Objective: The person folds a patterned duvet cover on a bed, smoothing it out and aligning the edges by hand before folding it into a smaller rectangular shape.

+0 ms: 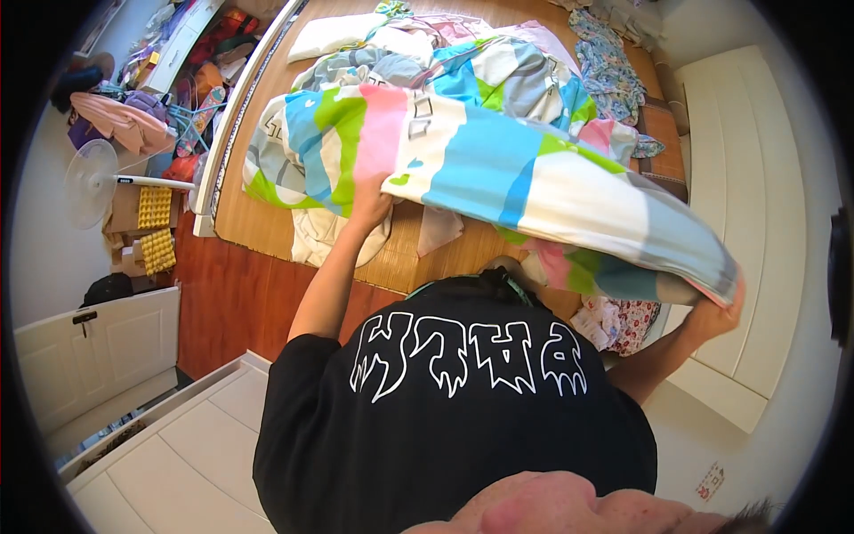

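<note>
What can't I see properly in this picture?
In the head view, these are hard to see:
Left hand: most fingers hidden by the patterned cloth.
Right hand: some fingers hidden by the cloth's far end.
Mat: its middle covered by piled cloth.
Black thing: cut off at the picture's right rim.
Fan: blades too blurred to count.

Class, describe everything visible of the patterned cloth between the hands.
The cloth looks like soft fabric with white, blue, green, pink and grey patches. Stretched into a long band, it slants from above the tan bed toward the picture's lower right. The left hand holds its near edge by a pink patch; the right hand grips its right end.
</note>
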The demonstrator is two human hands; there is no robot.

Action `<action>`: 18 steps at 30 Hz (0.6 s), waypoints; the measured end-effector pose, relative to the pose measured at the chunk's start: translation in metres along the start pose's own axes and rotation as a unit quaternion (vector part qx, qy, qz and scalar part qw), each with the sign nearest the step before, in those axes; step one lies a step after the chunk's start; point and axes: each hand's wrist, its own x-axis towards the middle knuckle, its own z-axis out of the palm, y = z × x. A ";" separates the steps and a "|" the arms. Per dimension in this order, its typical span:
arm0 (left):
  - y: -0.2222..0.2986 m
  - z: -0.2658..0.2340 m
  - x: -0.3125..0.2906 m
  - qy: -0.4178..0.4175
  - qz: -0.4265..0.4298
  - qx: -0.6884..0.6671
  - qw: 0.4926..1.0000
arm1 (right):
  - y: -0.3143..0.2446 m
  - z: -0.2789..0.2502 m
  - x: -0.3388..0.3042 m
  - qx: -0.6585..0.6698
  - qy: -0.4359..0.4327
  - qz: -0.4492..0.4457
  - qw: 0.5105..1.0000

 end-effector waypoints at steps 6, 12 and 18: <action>0.029 -0.132 0.002 0.105 -0.134 -0.173 0.970 | 0.031 0.004 -0.008 0.016 -0.042 0.096 0.994; 0.108 -0.204 0.001 0.105 -0.050 -0.043 0.992 | 0.107 0.041 -0.019 -0.141 -0.218 0.052 0.964; 0.069 -0.130 -0.053 -0.292 -0.172 0.008 0.941 | 0.127 0.101 -0.065 0.199 -0.264 0.272 0.904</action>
